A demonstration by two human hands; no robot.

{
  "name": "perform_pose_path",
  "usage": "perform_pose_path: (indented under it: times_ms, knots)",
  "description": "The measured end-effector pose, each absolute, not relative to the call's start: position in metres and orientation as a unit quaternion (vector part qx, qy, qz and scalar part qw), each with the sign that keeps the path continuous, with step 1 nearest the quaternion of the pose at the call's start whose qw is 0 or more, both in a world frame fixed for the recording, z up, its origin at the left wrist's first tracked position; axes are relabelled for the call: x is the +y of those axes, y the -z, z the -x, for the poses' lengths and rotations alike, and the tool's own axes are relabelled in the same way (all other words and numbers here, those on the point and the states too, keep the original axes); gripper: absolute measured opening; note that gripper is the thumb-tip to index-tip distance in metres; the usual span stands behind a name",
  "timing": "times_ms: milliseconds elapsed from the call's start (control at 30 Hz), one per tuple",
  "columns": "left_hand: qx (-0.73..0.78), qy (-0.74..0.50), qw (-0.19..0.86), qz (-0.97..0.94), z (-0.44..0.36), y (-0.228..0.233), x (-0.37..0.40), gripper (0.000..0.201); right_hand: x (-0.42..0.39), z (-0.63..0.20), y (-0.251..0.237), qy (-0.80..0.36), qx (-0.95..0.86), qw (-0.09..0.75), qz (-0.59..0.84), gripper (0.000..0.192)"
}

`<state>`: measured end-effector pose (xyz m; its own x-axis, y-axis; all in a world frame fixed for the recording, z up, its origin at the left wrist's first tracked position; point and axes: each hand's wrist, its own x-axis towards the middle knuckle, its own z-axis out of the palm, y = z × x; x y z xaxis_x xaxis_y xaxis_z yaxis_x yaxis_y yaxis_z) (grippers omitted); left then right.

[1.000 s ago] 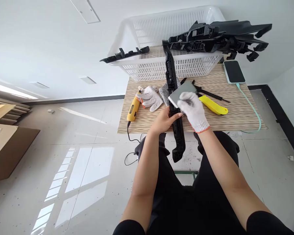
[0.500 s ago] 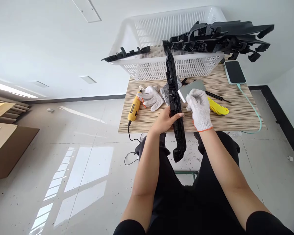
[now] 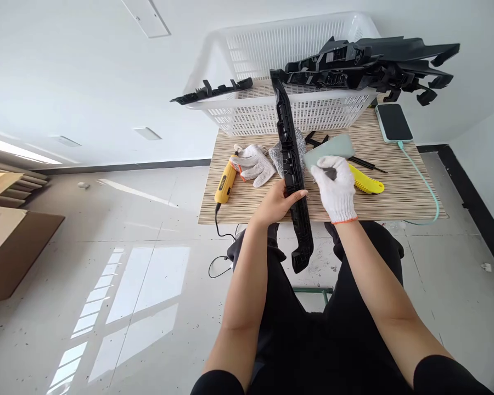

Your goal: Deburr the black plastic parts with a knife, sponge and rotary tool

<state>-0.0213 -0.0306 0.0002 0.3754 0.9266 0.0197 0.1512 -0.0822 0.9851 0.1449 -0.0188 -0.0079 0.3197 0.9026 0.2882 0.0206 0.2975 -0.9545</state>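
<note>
1. Grasped in the bare left hand (image 3: pixel 278 204): black strip (image 3: pixel 287 131), fingers round its near half, thumb across the top.
2. Position of strip: lengthwise over mid-table (image 3: pixel 399 192), far end at the white basket (image 3: pixel 251 120), near end past the table edge, above the lap.
3. Pinched in the gloved right hand (image 3: pixel 336 185): flat grey-green plate (image 3: pixel 337 145), just right of strip; contact with strip impossible to tell.
4. Step in hand, as judged: strip being worked with plate, steadied from the left.
5. Next move, as judged: firm left hold, plate edge squared to strip, bare thumb clear of it.
6. Left on table: yellow tool (image 3: pixel 225 184), spare glove (image 3: pixel 253 165); grey cloth (image 3: pixel 275 156) partly behind strip.
7. Right on table: yellow handle (image 3: pixel 366 180); phone (image 3: pixel 393 122), cable attached.
8. Far right: stacked black parts (image 3: pixel 372 70), across basket rim.
</note>
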Motion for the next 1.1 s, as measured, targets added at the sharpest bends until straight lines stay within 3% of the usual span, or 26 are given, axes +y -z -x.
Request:
perform_pose_path:
  times_ms: [133,200,300,400,833,1100]
  knots:
    - [0.408,-0.373,0.534,-0.640,0.020,-0.002,-0.031,0.042,-0.021,-0.148,0.006,-0.424,-0.514,0.601,0.441,0.017]
    - [0.408,-0.376,0.533,-0.639,0.020,-0.002,-0.031,0.042,-0.022,-0.150,0.005,-0.407,-0.539,0.586,0.448,0.019]
    - [0.423,-0.365,0.536,-0.633,0.021,-0.001,-0.031,0.041,-0.021,-0.153,0.004,-0.355,-0.474,0.640,0.490,0.016]
    - [0.427,-0.362,0.535,-0.633,0.021,0.000,-0.032,0.040,-0.020,-0.156,0.003,-0.400,-0.403,0.661,0.491,0.016]
    - [0.431,-0.365,0.526,-0.636,0.020,-0.003,-0.032,0.041,-0.024,-0.155,0.004,-0.436,-0.498,0.603,0.445,0.019]
    - [0.437,-0.360,0.525,-0.636,0.020,-0.003,-0.032,0.040,-0.025,-0.154,0.002,-0.422,-0.467,0.627,0.460,0.016]
